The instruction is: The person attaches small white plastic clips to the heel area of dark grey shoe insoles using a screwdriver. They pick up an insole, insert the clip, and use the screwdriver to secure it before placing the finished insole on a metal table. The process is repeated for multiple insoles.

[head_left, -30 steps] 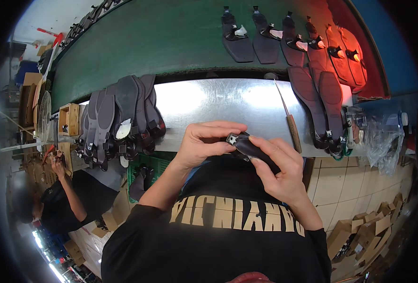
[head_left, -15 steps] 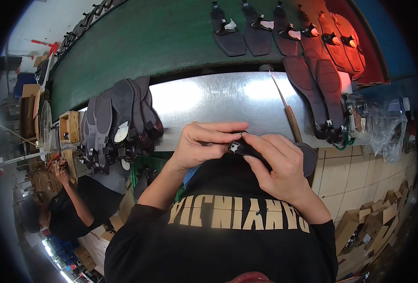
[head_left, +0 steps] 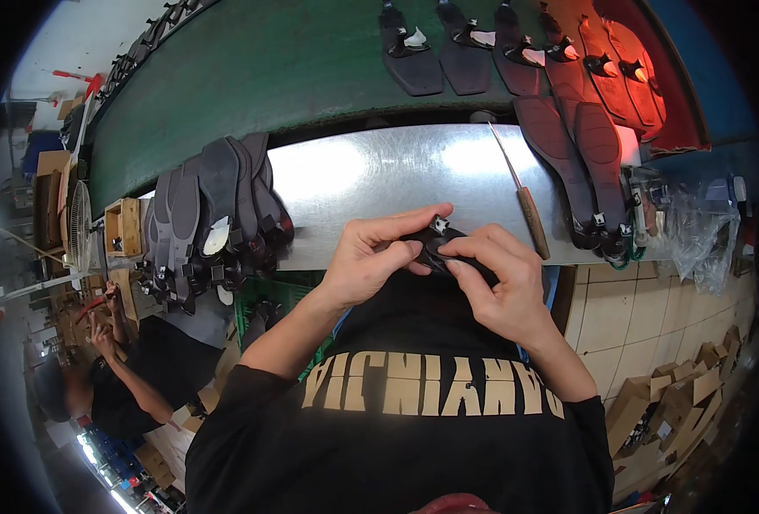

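Note:
A black sandal [head_left: 432, 258] is between my two hands in front of my chest, at the near edge of the metal worktop. My left hand [head_left: 364, 261] grips one end, thumb bent over it beside a small whitish fitting [head_left: 439, 226]. From the other side my right hand [head_left: 510, 287] pinches the dark strap part with thumb and forefinger. Most of the sole is hidden behind my right fingers. Beyond my right hand lies an awl [head_left: 530, 218] with a wooden handle and thin metal shaft.
The metal worktop [head_left: 345, 206] carries a pile of dark sandals [head_left: 217, 184] at left and two dark soles [head_left: 598, 163] at right. Strapped soles [head_left: 465, 64] line a green conveyor belt [head_left: 251, 77], some under red light. A co-worker [head_left: 165, 368] sits at left. Cardboard boxes [head_left: 654, 411] stand lower right.
The sandal has been turned in my hands, bringing the fitting up and away from me. My left thumb now presses over it. The sole end that stuck out past my right hand no longer shows.

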Action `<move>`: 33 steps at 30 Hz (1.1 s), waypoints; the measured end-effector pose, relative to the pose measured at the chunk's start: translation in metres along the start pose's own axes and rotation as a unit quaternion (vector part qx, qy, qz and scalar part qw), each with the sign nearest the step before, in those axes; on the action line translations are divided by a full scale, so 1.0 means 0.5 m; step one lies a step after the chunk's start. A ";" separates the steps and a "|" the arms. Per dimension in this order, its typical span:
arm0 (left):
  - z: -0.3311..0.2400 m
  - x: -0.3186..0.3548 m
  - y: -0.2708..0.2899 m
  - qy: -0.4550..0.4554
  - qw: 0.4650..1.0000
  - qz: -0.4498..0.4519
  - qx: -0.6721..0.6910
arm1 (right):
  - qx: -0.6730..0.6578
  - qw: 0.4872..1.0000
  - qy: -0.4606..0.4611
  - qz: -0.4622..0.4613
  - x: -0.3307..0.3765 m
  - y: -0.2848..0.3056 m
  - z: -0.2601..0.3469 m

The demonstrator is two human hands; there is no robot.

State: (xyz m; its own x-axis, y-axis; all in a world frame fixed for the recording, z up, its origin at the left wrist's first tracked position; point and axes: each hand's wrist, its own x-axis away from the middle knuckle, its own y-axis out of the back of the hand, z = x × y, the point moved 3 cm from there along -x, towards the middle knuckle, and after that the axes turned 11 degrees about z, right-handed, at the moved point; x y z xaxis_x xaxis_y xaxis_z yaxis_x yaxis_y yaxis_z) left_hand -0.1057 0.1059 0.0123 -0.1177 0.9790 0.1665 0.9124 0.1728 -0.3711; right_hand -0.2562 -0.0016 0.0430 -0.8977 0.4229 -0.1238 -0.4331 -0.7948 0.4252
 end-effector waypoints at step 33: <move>-0.021 -0.012 -0.008 0.123 0.973 -0.052 0.189 | 0.081 0.992 0.090 -0.016 0.014 -0.012 -0.017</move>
State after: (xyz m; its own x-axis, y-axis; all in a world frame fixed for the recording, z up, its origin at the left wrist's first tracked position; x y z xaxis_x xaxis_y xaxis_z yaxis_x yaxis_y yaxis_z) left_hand -0.1047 0.0983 0.0224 -0.0623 0.9063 0.4181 0.6858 0.3432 -0.6418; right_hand -0.2606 0.0025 0.0319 -0.8902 0.3502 -0.2913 -0.4554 -0.6953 0.5560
